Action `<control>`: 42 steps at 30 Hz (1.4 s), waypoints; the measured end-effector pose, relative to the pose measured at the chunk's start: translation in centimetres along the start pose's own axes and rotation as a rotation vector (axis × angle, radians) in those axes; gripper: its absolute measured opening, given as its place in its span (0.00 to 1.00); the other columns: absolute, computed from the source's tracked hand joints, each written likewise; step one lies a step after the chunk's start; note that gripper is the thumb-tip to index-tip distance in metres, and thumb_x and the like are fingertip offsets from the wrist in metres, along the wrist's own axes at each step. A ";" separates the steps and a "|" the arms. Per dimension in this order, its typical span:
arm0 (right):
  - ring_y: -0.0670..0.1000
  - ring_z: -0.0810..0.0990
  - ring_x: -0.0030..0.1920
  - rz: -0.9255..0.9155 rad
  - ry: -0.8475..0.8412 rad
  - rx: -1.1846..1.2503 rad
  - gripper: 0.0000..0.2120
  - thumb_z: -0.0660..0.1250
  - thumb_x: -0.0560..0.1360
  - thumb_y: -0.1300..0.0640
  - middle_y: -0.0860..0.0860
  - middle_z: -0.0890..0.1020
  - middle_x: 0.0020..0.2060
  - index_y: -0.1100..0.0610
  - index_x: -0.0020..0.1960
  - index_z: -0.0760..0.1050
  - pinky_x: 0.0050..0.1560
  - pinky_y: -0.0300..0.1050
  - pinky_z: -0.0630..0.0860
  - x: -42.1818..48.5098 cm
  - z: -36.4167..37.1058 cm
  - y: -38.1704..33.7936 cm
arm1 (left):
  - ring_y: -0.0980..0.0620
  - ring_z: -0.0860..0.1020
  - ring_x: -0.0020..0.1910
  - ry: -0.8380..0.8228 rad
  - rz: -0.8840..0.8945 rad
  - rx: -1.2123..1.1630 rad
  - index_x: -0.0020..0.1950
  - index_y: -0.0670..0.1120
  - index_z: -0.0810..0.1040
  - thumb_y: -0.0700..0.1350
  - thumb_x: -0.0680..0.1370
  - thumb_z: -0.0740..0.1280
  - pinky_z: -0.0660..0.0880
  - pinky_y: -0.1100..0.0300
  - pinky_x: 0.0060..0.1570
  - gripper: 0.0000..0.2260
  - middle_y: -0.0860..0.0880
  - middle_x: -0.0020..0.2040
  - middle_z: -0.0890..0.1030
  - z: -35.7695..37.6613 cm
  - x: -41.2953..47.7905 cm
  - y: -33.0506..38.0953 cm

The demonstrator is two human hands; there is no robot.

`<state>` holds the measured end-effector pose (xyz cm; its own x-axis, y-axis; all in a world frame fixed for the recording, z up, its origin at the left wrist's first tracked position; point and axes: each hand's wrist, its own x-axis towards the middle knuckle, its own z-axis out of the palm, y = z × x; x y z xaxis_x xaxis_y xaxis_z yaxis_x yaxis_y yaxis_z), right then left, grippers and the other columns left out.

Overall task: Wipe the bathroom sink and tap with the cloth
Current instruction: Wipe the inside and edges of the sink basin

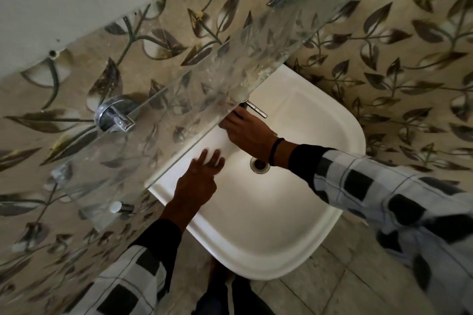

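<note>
Main risk I see: the glass shelf [194,89] overhangs the far edge of the sink [302,245] and sits right above the tap [256,108], so any upward lift of the right hand [252,133] likely knocks knuckles or wrist into the glass edge. Its fingers disappear under the shelf, so I can't confirm a clean grip; a slip off the tap lever is possible. The right hand is curled around the tap base, touching it, with the lever sticking out just beyond to the right. The left hand [202,179] is open, fingers spread flat on the left inner slope of the basin, near the shelf edge and left of the drain [259,165]. I can't make out a cloth in either hand; if it's there it's hidden under the right hand or the shelf. Without it this is just bare skin on porcelain.
</note>
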<state>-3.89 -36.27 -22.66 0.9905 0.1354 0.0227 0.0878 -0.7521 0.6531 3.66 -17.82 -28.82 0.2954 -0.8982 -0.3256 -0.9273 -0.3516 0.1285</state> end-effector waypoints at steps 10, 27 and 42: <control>0.66 0.77 0.61 0.341 0.364 0.198 0.16 0.58 0.77 0.67 0.62 0.79 0.60 0.64 0.63 0.71 0.63 0.61 0.73 0.1 -1.9 3.0 | 0.47 0.46 0.78 0.038 -0.011 -0.065 0.78 0.53 0.55 0.41 0.77 0.41 0.52 0.53 0.74 0.28 0.53 0.79 0.49 -0.6 -0.5 0.1; 0.58 0.78 0.48 1.118 -0.016 1.228 0.17 0.59 0.81 0.46 0.57 0.80 0.47 0.60 0.54 0.74 0.41 0.45 0.65 -1.8 -4.2 1.9 | 0.45 0.44 0.78 0.014 0.002 -0.098 0.79 0.50 0.54 0.35 0.80 0.53 0.47 0.50 0.75 0.28 0.51 0.79 0.47 -1.6 -0.9 0.6; 0.50 0.80 0.41 1.233 0.154 1.508 0.16 0.63 0.80 0.45 0.53 0.81 0.39 0.58 0.46 0.76 0.46 0.46 0.75 -5.5 0.6 2.6 | 0.48 0.43 0.78 0.004 -0.023 -0.102 0.79 0.53 0.53 0.36 0.80 0.54 0.46 0.52 0.75 0.28 0.54 0.79 0.46 -1.2 -0.6 0.3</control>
<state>-9.07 -39.39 -21.53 0.5620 -0.8272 -0.0040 -0.4463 -0.2991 -0.8434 3.45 -17.73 -27.42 0.3171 -0.8906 -0.3259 -0.8922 -0.3967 0.2159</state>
